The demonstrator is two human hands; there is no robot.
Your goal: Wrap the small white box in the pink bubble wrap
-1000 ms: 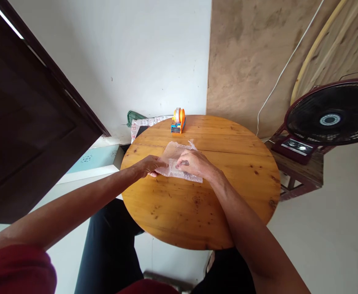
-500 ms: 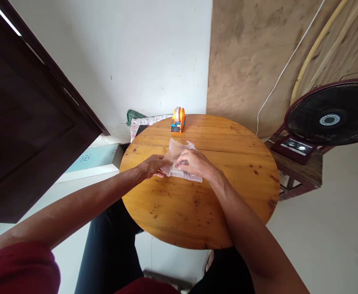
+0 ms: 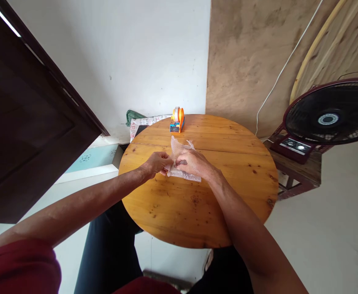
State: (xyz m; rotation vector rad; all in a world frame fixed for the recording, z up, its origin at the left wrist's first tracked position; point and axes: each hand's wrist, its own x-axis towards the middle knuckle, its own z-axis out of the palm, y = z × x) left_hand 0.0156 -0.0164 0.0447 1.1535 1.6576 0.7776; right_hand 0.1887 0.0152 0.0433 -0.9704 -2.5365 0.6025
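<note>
A sheet of clear bubble wrap [image 3: 180, 150] lies crumpled on the round wooden table [image 3: 197, 204], partly folded up around something small that I cannot make out. My left hand [image 3: 157, 162] pinches the wrap's left edge and lifts it inward. My right hand [image 3: 194, 162] lies curled on top of the wrap and presses it down, its fingers closed on the plastic. The two hands almost touch.
An orange tape dispenser [image 3: 177, 120] stands at the table's far edge. A printed paper [image 3: 145, 122] and green cloth [image 3: 133, 116] lie behind the table at the wall. A dark fan [image 3: 330, 118] stands at right, a dark door [image 3: 28, 122] at left.
My left hand has moved right, folding the wrap's left side up and inward. The wrap looks narrower and more bunched. My right hand has stayed put.
</note>
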